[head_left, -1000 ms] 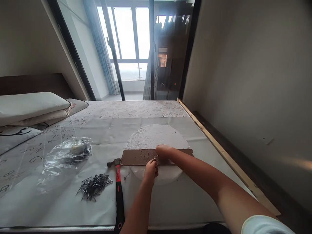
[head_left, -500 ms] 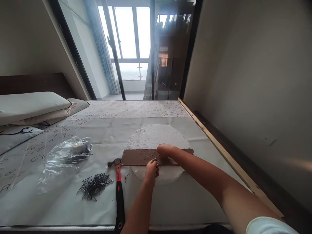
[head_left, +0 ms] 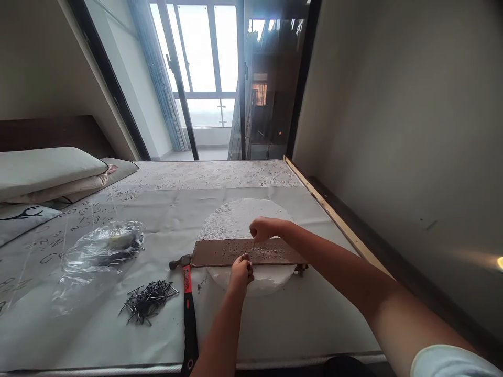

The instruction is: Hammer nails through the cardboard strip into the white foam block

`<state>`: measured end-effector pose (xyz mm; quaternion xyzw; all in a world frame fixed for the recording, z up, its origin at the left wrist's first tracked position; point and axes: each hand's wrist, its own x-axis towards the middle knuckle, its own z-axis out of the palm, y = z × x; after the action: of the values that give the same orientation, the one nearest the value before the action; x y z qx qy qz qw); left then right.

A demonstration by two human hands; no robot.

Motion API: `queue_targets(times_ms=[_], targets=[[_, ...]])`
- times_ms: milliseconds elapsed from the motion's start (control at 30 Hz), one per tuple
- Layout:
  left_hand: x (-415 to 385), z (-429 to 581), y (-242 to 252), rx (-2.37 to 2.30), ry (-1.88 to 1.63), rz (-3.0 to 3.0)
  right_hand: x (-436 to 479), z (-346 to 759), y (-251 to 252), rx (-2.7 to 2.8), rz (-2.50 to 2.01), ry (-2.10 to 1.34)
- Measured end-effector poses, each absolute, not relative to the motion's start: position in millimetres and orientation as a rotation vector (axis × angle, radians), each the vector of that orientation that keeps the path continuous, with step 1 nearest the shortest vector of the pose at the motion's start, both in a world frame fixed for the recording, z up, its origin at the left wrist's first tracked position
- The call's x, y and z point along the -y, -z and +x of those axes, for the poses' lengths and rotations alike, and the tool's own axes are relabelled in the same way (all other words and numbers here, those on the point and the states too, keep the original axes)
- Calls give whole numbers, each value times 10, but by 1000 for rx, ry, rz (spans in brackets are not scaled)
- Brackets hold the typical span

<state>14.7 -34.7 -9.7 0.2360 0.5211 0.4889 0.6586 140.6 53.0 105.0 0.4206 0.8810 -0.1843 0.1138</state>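
Go slow and straight

The right hand (head_left: 267, 229) pinches what looks like a thin nail (head_left: 254, 243), its low end at the brown board (head_left: 220, 253). The board lies across a white disc (head_left: 239, 220) on a pale sheet (head_left: 322, 319). The left hand (head_left: 240, 270) is bunched up at the board's near edge; I can't tell if it grips anything. To do this well, I think the nail should point straight and not wobble. The left hand could press the board flat, clear of the nail's tip.
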Motion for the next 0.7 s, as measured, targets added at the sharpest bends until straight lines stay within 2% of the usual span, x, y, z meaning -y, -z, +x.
queue_targets(times_ms=[133,267,533,700], targets=[[373,191,10,-1094,-1159,425,-378,1282,-1030,-2549,1076,661],[396,211,-69,-947,-1111,417,-308,1190,-903,-2575,1021,626],[364,168,-76,-1005,-1102,369,-454,1524,-712,-2608,1301,265],[362,197,-25,-1031,-1102,427,-453,1576,-422,-2515,1267,176]])
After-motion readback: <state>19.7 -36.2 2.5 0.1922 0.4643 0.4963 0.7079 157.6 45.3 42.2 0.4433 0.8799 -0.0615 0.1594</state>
